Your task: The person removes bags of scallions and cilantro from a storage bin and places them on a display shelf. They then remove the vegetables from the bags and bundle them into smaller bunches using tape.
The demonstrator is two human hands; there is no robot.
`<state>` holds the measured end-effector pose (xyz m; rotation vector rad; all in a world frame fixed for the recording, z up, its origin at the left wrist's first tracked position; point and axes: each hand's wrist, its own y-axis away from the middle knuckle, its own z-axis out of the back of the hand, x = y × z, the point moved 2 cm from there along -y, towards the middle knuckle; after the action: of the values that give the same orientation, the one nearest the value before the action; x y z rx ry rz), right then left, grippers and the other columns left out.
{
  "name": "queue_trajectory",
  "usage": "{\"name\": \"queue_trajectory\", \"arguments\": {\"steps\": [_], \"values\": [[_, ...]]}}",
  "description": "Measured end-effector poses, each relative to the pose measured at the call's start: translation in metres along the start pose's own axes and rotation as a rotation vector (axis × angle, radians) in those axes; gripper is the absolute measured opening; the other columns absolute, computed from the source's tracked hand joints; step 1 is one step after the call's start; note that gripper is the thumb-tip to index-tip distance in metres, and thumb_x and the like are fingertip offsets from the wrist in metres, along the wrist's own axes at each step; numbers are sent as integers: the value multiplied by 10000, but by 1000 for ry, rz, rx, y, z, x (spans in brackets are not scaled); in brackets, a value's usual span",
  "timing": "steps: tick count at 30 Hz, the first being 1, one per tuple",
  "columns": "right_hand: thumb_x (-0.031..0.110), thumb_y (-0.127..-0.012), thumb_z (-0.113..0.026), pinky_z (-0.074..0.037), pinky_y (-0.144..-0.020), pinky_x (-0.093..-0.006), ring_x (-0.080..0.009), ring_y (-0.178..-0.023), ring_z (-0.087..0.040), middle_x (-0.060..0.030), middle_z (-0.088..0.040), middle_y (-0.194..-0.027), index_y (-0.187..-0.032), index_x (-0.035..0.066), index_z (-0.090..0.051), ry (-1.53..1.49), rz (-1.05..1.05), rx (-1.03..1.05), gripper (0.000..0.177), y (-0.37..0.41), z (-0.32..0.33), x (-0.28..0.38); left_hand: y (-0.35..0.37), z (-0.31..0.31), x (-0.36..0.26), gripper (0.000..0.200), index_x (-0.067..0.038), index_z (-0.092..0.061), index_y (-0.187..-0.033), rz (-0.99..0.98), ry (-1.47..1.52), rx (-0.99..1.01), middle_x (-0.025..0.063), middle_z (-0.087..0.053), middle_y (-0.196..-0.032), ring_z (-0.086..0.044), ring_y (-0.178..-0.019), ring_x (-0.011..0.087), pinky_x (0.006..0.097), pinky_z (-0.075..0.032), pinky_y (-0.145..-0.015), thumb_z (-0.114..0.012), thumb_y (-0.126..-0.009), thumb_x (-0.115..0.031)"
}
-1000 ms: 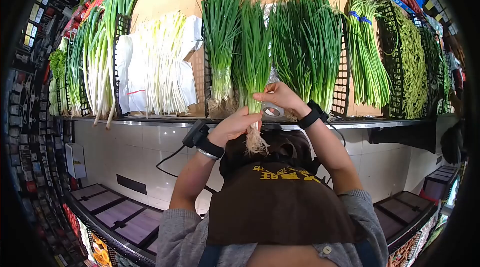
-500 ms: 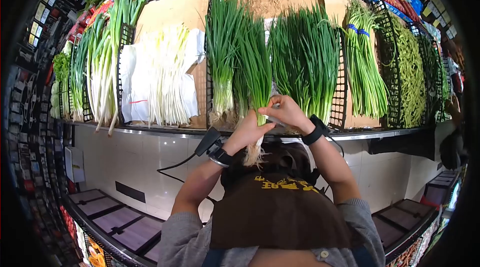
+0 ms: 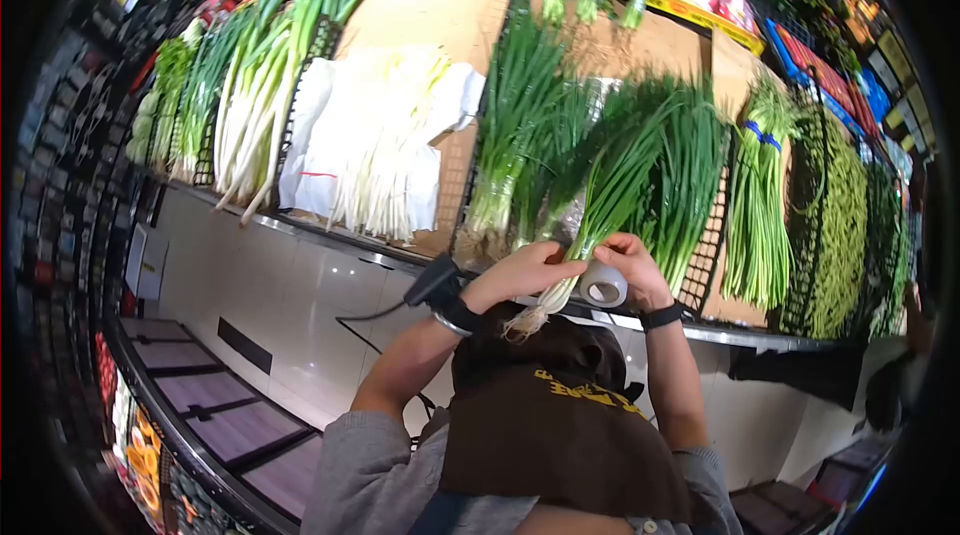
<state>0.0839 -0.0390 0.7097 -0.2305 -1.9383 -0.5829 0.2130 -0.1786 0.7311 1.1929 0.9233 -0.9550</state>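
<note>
Shelf (image 3: 330, 245) bays split by mesh dividers (image 3: 455, 175): leeks (image 3: 260, 85), pale chives (image 3: 395, 145) on white paper, scallions, tied green stalks (image 3: 757, 205), beans (image 3: 845, 225).
Scallion bunch (image 3: 610, 195) tilted at shelf front edge, roots hanging below it.
Left hand (image 3: 520, 273) fingers clamped near roots.
Right hand (image 3: 632, 260) fingers closed on tape roll (image 3: 603, 285), touching bunch.
Stacked greens close behind.

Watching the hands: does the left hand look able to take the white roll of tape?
Probably not: the left hand grips the bunch of green scallions near its roots, and the white roll of tape is held by the right hand beside it.
</note>
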Motion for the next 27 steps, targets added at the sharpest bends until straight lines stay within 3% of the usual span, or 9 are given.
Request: {"name": "queue_trajectory", "arguments": {"steps": [2,5,8,11,17,19,21,23,27], "values": [[152,-785,-684,-397,-489,-193,-41,-554,-510,16,-582,-655,-786,33,-609,131,-21,-58,141,-8,-4,-3,6,-2,3,448,41,-538,-931,38,-172,-166,56,-548,-667,-498,-603,93,255,-379,-509,-628,-802,-379],[198,-807,-664,-382,-465,-198,-50,-537,-505,-6,-576,-658,-724,34,-572,359,66,-80,206,-16,-20,-3,-1,-36,40,432,35,-532,-972,-317,-73,-355,92,-563,-758,-522,-669,130,289,-444,-593,-641,-800,-346],[253,-872,-571,-457,-600,-233,-98,-655,-563,-33,-597,-795,-918,-3,-553,265,-204,253,260,-6,-19,13,21,-25,16,270,-11,-537,-952,59,567,24,18,-509,-663,-518,-587,94,272,-479,-571,-571,-855,-261],[234,-855,-590,-468,-691,-234,-92,-735,-582,-33,-627,-808,-1002,-1,-562,128,-122,260,279,2,-15,19,29,-3,0,218,-45,-534,-859,188,958,195,-7,-460,-596,-472,-517,72,254,-474,-520,-516,-873,-262],[117,-784,-649,-420,-402,-189,-76,-540,-567,-60,-629,-824,-1038,-28,-553,-133,-32,74,308,14,-13,6,35,-31,-35,357,-2,-509,-811,-68,1379,766,54,-471,-618,-493,-516,129,391,-557,-595,-389,-883,-331],[113,-793,-642,-403,-394,-178,-66,-496,-545,-53,-631,-765,-974,-17,-594,-29,79,81,227,13,-13,8,28,-16,-18,346,16,-528,-892,-29,1153,729,60,-517,-685,-515,-571,128,320,-524,-601,-457,-872,-322],[115,-800,-636,-391,-391,-175,-60,-478,-529,-37,-621,-714,-911,-9,-612,111,38,74,169,10,-5,12,2,5,22,419,50,-483,-1063,40,356,235,66,-550,-766,-523,-662,106,248,-458,-618,-551,-845,-302],[131,-820,-618,-362,-380,-172,-44,-423,-475,12,-564,-568,-700,19,-618,402,1,-7,164,16,-21,25,-1,12,11,624,81,-358,-1210,-127,205,143,61,-559,-824,-511,-735,76,212,-398,-618,-616,-816,-329],[176,-882,-533,-358,-413,-175,-34,-495,-480,18,-555,-642,-832,34,-573,546,47,-106,156,12,-32,23,4,-26,-21,690,21,-278,-1293,-100,-103,-232,183,-556,-976,-550,-964,311,356,-404,-886,-578,-837,-401]]}}
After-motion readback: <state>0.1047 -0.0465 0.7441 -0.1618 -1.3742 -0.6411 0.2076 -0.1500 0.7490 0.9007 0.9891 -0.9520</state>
